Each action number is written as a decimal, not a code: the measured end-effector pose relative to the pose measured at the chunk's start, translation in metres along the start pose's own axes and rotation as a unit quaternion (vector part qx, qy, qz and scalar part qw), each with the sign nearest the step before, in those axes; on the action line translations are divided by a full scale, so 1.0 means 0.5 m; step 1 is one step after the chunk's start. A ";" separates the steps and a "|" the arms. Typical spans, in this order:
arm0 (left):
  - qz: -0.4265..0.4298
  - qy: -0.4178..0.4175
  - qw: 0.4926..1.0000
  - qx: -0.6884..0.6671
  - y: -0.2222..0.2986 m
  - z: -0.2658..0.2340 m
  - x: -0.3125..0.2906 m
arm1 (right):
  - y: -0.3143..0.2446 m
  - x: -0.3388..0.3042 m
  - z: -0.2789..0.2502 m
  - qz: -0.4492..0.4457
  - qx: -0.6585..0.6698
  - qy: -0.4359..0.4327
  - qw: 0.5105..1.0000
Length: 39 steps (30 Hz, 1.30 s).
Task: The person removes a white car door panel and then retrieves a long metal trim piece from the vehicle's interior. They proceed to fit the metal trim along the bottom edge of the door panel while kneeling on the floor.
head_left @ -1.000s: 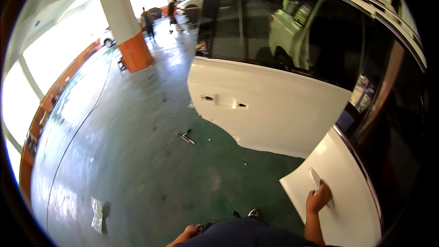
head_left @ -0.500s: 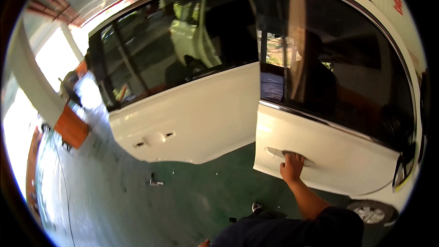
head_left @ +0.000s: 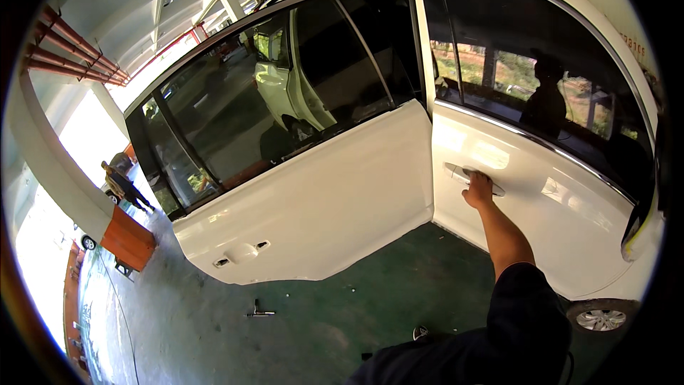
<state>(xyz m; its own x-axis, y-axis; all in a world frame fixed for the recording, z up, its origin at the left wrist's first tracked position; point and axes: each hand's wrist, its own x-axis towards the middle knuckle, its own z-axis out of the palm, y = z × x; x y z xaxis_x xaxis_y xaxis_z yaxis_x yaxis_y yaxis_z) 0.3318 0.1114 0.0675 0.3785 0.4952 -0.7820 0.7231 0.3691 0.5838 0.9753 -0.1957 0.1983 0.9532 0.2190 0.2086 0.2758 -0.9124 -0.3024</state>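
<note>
A white car's front door (head_left: 524,235) stands on the right, its tinted window (head_left: 491,50) above a chrome strip. My right hand (head_left: 479,190) reaches out to its silver and white door handle (head_left: 456,171), the fingers hooked over it. To the left, the white rear door (head_left: 342,217) stands swung open. Where its outer handle would sit, a shallow recess (head_left: 241,253) shows with a dark hole at each end. My left hand is out of view.
A small metal tool (head_left: 260,311) lies on the green floor (head_left: 320,335) below the rear door. An orange-based pillar (head_left: 128,239) rises at the left, near a cable (head_left: 128,328). Farther back a person (head_left: 127,185) is standing. A front wheel (head_left: 602,319) shows at lower right.
The front door has swung inward toward the car body, with my right hand still on its handle. My view has shifted, and my left hand's fingertips have gone from the lower edge.
</note>
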 end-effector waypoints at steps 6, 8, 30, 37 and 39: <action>-0.047 0.047 0.997 0.036 -0.179 -0.033 -0.084 | -0.027 -0.009 0.006 -0.012 -0.039 0.014 0.999; -0.050 0.051 0.994 0.080 -0.251 -0.043 -0.117 | -0.016 0.006 -0.002 -0.023 -0.033 0.002 0.999; -0.079 0.105 0.972 0.193 -0.738 -0.118 -0.352 | -0.100 -0.078 -0.024 -0.020 -0.132 -0.051 0.990; -0.090 0.093 0.974 0.186 -0.844 -0.108 -0.258 | -0.171 -0.353 -0.064 -0.122 -0.109 0.019 0.986; 0.029 0.109 0.960 0.257 -0.811 -0.130 -0.246 | -0.200 -0.442 -0.080 -0.132 -0.078 -0.018 0.988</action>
<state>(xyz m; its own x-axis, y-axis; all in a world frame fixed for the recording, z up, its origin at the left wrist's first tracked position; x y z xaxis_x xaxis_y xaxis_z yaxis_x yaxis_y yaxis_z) -0.0456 -0.0483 -0.0590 0.3372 0.6766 -0.6546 0.9153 -0.0730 0.3961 0.7323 -0.1667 0.2198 0.8547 0.4665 0.2279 0.4962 -0.8631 -0.0943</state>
